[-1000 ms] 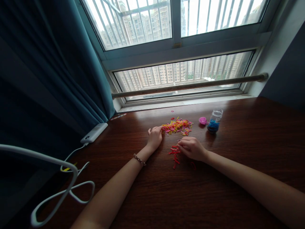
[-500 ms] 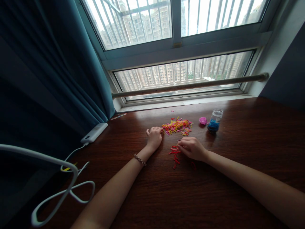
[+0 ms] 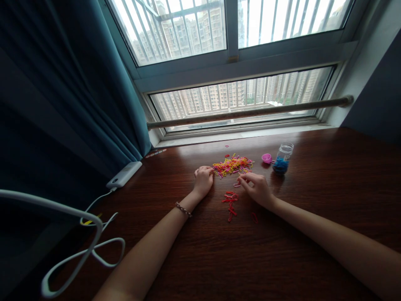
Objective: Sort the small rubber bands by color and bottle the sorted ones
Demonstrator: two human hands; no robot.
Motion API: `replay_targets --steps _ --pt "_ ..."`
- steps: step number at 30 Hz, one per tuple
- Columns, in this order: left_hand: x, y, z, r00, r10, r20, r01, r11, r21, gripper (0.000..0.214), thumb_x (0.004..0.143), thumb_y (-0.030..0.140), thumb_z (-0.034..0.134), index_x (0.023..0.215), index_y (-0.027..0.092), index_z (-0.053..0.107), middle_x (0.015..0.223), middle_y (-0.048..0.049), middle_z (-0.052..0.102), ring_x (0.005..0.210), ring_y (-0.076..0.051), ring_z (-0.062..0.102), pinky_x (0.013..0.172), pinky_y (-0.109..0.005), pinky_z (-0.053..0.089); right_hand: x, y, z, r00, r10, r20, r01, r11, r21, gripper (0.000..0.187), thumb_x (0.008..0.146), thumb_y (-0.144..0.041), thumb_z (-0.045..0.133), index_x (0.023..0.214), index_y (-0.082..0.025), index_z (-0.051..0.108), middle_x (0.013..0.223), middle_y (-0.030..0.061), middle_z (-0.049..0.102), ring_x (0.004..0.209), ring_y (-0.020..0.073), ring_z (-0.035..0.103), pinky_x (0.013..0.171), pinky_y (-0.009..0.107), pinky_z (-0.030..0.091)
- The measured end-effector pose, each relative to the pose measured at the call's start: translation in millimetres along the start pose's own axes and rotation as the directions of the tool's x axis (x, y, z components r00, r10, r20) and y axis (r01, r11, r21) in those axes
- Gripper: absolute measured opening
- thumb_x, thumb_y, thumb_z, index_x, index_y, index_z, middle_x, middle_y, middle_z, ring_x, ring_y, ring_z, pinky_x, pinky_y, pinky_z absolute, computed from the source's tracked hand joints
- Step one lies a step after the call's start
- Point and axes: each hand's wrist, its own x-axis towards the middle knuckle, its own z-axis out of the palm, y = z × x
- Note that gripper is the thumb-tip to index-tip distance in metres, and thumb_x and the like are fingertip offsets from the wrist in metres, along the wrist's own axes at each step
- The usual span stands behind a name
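Observation:
A heap of small rubber bands (image 3: pixel 232 164) in yellow, pink and orange lies on the dark wooden table (image 3: pixel 282 246). My left hand (image 3: pixel 203 180) rests curled at the heap's left edge, fingertips touching the nearest bands. My right hand (image 3: pixel 257 187) sits just below the heap with its fingers pinched together on a small band near the heap's lower right. A small group of red bands (image 3: pixel 230 200) lies between my two hands, nearer to me. One loose red band (image 3: pixel 254 217) lies under my right wrist.
A small glass jar (image 3: pixel 282 158) with blue bands stands right of the heap, its pink lid (image 3: pixel 266 158) beside it. A white power bank (image 3: pixel 123 174) with a cable (image 3: pixel 94 246) lies at the left by the teal curtain (image 3: pixel 78 96). The window sill runs along the back.
My right hand has lifted off the red bands and moved up towards the colourful heap. My left hand has drawn its fingers in slightly at the heap's edge.

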Motion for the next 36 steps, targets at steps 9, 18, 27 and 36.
replay_targets --steps 9,18,27,36 --pt "-1 5 -5.7 0.974 0.147 -0.175 -0.180 0.965 -0.192 0.009 0.075 0.014 0.056 0.073 0.016 0.064 0.078 -0.0053 0.064 0.080 -0.018 0.057 0.076 -0.033 0.046 9 36 -4 0.943 0.313 -0.115 -0.331 0.922 -0.202 0.018 0.075 -0.024 0.050 0.083 -0.020 0.066 0.079 0.0033 0.067 0.075 0.0190 0.058 0.067 0.029 0.042" --pt "-17 33 -9.6 0.787 0.617 0.018 -0.569 0.736 -0.366 0.019 0.081 0.027 0.052 0.095 0.018 0.063 0.084 -0.0053 0.066 0.080 -0.014 0.058 0.077 -0.028 0.045 13 38 -9 0.964 0.267 -0.007 -0.258 0.923 -0.286 0.020 0.069 -0.033 0.060 0.085 -0.022 0.064 0.075 0.0005 0.067 0.069 0.0171 0.057 0.063 0.027 0.041" --pt "-19 36 -14.1 0.776 0.631 -0.005 -0.599 0.734 -0.320 0.020 0.083 0.027 0.049 0.096 0.019 0.062 0.087 -0.0054 0.066 0.083 -0.014 0.058 0.081 -0.029 0.043 11 46 -4 0.967 0.254 -0.021 -0.253 0.949 -0.189 0.015 0.074 -0.023 0.052 0.084 -0.019 0.063 0.073 0.0026 0.065 0.064 0.0159 0.058 0.061 0.027 0.044" --pt "0 8 -3.5 0.971 0.239 -0.005 -0.239 0.969 -0.067 0.029 0.078 0.009 0.045 0.102 0.019 0.057 0.107 -0.0052 0.059 0.108 -0.020 0.046 0.092 -0.038 0.036 6 19 -5 0.990 -0.120 -0.068 0.116 0.991 -0.061 0.017 0.083 -0.017 0.041 0.089 -0.017 0.058 0.083 0.0075 0.057 0.077 0.0174 0.054 0.069 0.030 0.045"
